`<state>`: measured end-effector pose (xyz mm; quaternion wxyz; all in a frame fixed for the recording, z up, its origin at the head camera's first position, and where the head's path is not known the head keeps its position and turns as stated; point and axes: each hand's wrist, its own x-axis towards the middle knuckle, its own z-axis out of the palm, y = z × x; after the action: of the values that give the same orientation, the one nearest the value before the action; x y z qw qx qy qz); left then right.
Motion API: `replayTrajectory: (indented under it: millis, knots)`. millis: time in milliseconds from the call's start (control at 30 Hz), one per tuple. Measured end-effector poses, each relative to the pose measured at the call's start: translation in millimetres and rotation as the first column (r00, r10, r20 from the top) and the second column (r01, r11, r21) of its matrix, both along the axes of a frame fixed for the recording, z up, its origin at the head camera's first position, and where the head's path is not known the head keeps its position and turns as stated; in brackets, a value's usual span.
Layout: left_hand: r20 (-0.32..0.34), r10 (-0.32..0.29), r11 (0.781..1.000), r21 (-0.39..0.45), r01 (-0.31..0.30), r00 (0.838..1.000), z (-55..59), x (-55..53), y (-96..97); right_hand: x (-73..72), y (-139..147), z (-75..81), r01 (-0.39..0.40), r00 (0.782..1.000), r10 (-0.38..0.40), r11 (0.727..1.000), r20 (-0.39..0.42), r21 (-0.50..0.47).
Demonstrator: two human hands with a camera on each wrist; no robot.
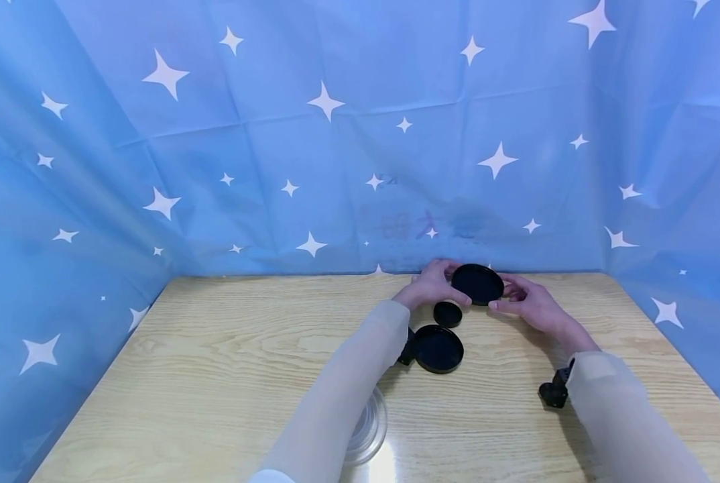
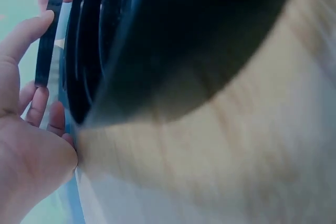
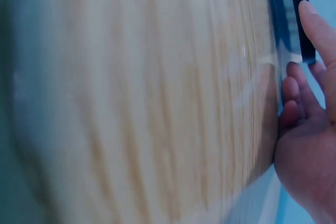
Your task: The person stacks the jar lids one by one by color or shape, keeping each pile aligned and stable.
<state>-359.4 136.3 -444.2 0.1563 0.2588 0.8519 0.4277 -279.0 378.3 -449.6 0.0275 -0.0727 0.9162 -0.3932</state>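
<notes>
L hand [image 1: 435,282] & R hand [image 1: 527,303] pinch the black round shallow tray [image 1: 477,284] btwn them, near the wooden table [image 1: 215,349]'s far edge. For good control, press w/ equal force from both sides & do not bump the small black tray [image 1: 448,314] near L hand.

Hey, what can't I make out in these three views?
Head: clear round item, partly hidden by left sleeve.
Head: writing on blue curtain, too faint to read.
Left wrist: large black disc, blurred and cut off by top edge.
Right wrist: held black dish, cut off by top edge.
</notes>
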Motion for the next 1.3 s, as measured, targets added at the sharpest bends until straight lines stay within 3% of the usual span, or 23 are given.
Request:
replayTrajectory:
  millis: [167, 300, 467, 700, 1033, 1300]
  knots:
    - [0.020, -0.016, 0.995, 0.095, 0.014, 1.000, 1.7, -1.8, -2.0, 4.0, -3, 3.3, 0.018, 1.000, -0.018, 0.999, -0.023, -0.030]
    - [0.019, -0.042, 0.994, 0.100, 0.040, 0.999, 4.2, -0.6, -7.8, 6.4, -10, 5.9, 0.030, 0.999, -0.031, 0.999, -0.033, -0.036]
    - [0.023, -0.033, 0.994, 0.101, 0.030, 0.999, 13.8, 5.8, -26.8, 7.9, -28, 11.5, 0.027, 0.999, -0.030, 0.998, -0.038, -0.063]
    - [-0.029, -0.037, 0.995, 0.095, 0.040, 0.999, 25.7, 15.3, -42.0, 17.9, -41, 22.5, 0.037, 0.996, -0.041, 0.998, -0.078, -0.052]
    - [-0.021, -0.042, 0.980, 0.192, 0.046, 0.999, 40.7, 38.9, -56.6, 40.4, -53, 44.2, 0.045, 0.985, -0.049, 0.999, -0.165, -0.029]
    - [0.002, -0.014, 0.975, 0.224, 0.013, 1.000, 42.8, 61.0, -67.0, 56.4, -58, 49.0, 0.033, 0.978, -0.044, 0.998, -0.205, -0.053]
